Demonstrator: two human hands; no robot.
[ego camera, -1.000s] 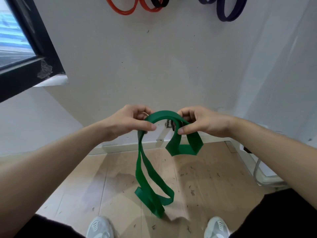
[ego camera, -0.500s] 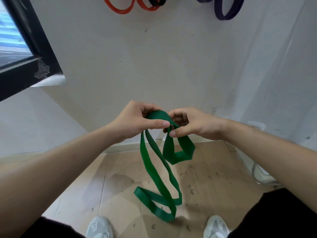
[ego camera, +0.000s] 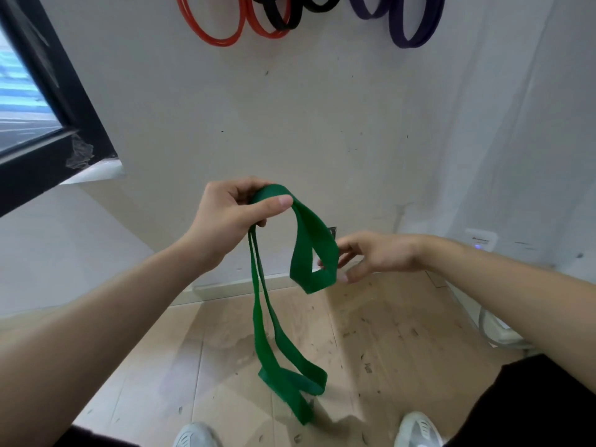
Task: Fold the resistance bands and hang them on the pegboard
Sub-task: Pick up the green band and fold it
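Nearest: two shoes [ego camera: 196,435] at the frame bottom, on a scuffed wood floor [ego camera: 380,333].

Band [ego camera: 301,253] is green and held in the air in front of the person, not yet hung. Its long axis runs roughly vertical. Long loop [ego camera: 290,387] dangles low, between the shoes; cannot tell if it touches the floor.

Left hand [ego camera: 232,214] is higher and holds the top: thumb clamped over the gathered strands, fingers curled under. Short loop [ego camera: 317,283] droops to the right of that grip.

Right hand [ego camera: 380,256] is lower, just right of the short loop. Fingers are apart and relaxed, gripping nothing; the tips are at the loop's edge, and one seems to poke through. Contact unclear.

Key relation: the free long loop hangs below and left of the right fingers, so the right hand is likely the one to gather it up for the next fold.

Farther: wall [ego camera: 322,124], window frame [ego camera: 74,101] at left, socket [ego camera: 480,243] at right. Red bands [ego camera: 222,40], black bands [ego camera: 283,22] and purple bands [ego camera: 409,40] hang at the top. Their pegs are out of frame. Nothing blocks the way up.
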